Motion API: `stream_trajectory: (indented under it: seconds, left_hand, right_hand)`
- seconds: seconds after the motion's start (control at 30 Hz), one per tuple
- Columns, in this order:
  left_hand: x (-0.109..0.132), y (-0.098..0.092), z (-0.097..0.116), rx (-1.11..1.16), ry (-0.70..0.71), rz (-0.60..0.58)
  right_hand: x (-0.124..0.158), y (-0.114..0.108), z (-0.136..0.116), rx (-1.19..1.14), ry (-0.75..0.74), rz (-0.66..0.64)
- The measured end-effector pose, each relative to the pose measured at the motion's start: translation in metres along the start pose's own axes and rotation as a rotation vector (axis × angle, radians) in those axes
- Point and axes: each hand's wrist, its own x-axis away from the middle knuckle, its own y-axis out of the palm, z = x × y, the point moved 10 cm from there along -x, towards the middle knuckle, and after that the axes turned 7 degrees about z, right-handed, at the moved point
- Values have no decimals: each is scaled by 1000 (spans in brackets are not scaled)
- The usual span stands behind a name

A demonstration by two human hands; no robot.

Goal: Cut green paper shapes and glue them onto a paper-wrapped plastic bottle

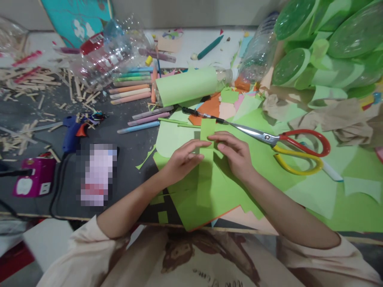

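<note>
While the narrow green paper strip [206, 175] sits between the 2 hands over the larger green sheet [187, 201], the left hand [182, 161], half open, reaches its left side and the right hand [237, 153], loosely curled, has fingertips at its right edge, though I cannot tell whether either pinches it. Handling it well likely calls for a light touch and long edges kept parallel, so the thin paper neither creases nor twists. Beyond lie the scissors [267, 138], the green-wrapped bottle [188, 85] and, farther left, the blue glue gun [71, 133].
</note>
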Motion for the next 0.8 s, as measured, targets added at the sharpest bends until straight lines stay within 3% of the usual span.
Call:
stream_trajectory:
  seconds: [0.33, 0.57, 0.8]
  left_hand:
    - [0, -4, -7, -3, 13, 44]
    - [0, -6, -11, -38, -17, 80]
    - [0, -8, -13, -38, -49, 99]
  right_hand:
    - [-1, -2, -2, 41, 18, 42]
    - [-3, -10, 6, 67, 65, 155]
    - [-2, -5, 5, 63, 86, 129]
